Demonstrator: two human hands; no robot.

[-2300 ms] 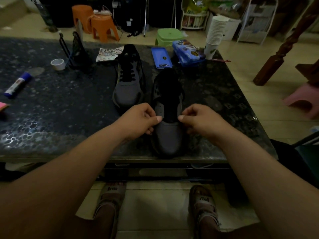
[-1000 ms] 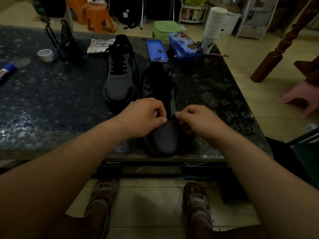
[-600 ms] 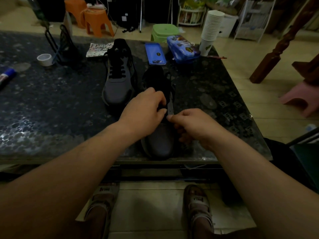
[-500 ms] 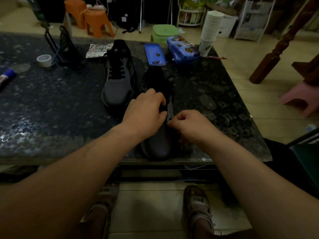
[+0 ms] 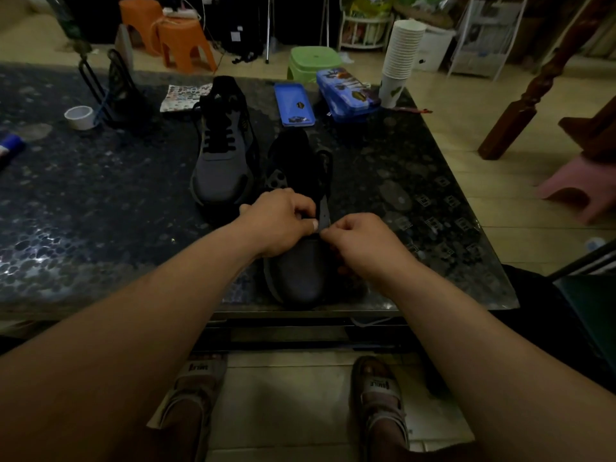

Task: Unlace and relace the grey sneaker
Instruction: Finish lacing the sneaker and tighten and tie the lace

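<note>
Left hand [image 5: 283, 225], right hand [image 5: 361, 243] pinch grey sneaker [image 5: 296, 273] at lower eyelets (lace too dark). Likely soft, light upper: grip the eyelet edges.

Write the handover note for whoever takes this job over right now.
Left hand: pinching the near sneaker at its lowest eyelets.
Right hand: pinching the same spot from the other side.
The near sneaker stands at the table edge, toe toward you; the laced sneaker sits behind-left.
Done: upper eyelets look bare; lace too dark to see.
Left: likely relacing every row.
</note>
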